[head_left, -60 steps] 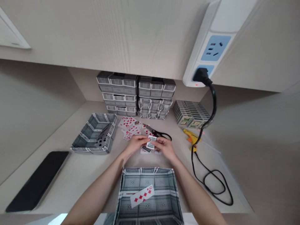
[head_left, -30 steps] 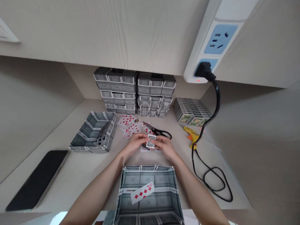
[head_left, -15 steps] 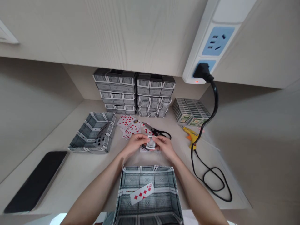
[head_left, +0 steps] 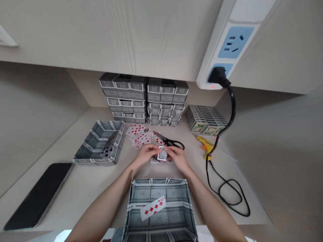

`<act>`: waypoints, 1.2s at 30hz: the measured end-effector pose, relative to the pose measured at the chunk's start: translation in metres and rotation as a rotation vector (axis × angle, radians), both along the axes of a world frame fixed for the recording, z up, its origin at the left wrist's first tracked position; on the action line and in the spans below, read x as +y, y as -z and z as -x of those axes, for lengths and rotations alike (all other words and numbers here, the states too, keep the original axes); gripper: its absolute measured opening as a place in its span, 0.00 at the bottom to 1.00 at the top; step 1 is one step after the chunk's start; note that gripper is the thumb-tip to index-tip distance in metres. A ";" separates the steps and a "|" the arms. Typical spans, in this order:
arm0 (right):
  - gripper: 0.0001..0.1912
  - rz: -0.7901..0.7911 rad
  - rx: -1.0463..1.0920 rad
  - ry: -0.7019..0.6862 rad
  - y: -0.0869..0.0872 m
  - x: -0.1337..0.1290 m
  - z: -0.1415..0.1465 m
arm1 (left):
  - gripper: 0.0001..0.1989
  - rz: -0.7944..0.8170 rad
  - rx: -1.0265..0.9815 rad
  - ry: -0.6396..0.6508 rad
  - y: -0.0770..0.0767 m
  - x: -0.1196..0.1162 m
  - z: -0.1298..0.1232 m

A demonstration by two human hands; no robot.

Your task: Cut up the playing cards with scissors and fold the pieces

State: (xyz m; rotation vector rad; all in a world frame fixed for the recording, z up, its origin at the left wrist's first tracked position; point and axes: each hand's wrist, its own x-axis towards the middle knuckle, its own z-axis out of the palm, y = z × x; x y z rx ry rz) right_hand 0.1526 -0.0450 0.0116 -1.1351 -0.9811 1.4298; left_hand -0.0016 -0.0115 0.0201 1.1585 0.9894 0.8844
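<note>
Between my left hand point(head_left: 147, 153) and my right hand point(head_left: 177, 155) is a small playing card piece point(head_left: 162, 154), its patterned back facing up. Both hands pinch it at its upper edges, fingers closed. Under the hands, part of another card point(head_left: 154, 161) shows on the table, along with something dark that I cannot make out. Just beyond lie black-handled scissors point(head_left: 169, 141) and a spread of red-suited cards point(head_left: 140, 137). Nearest to me stands an open box point(head_left: 140, 195) made of cards, with a strip of a six of diamonds point(head_left: 153, 208) lying inside.
At the left sit a second card box point(head_left: 87, 153) with cards in it and a black phone-like slab point(head_left: 37, 195). Stacked card boxes point(head_left: 143, 101) and card packs point(head_left: 205, 119) line the back. A yellow glue gun point(head_left: 206, 146) and its looped black cable point(head_left: 233, 101) occupy the right.
The card piece has tilted slightly between my fingers. My hands stay in nearly the same place, and the other things lie as before.
</note>
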 end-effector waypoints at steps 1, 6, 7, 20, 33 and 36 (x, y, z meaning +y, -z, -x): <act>0.17 0.000 -0.001 0.004 0.001 0.000 0.000 | 0.12 0.000 -0.004 0.000 0.000 0.000 0.000; 0.17 0.020 -0.018 0.047 0.001 0.001 0.000 | 0.11 0.004 -0.012 0.019 0.002 -0.001 -0.001; 0.18 0.022 -0.033 0.058 0.000 0.001 0.000 | 0.11 0.003 -0.013 0.023 0.002 -0.001 -0.001; 0.20 -0.089 -0.349 0.146 0.007 -0.001 0.000 | 0.11 -0.042 0.006 0.051 0.010 0.001 -0.002; 0.20 -0.210 -0.476 0.121 0.005 -0.006 0.001 | 0.16 -0.322 0.198 0.137 0.006 -0.004 -0.004; 0.20 -0.219 -0.438 0.104 0.004 -0.006 0.001 | 0.18 -0.366 0.268 0.172 0.009 -0.004 -0.005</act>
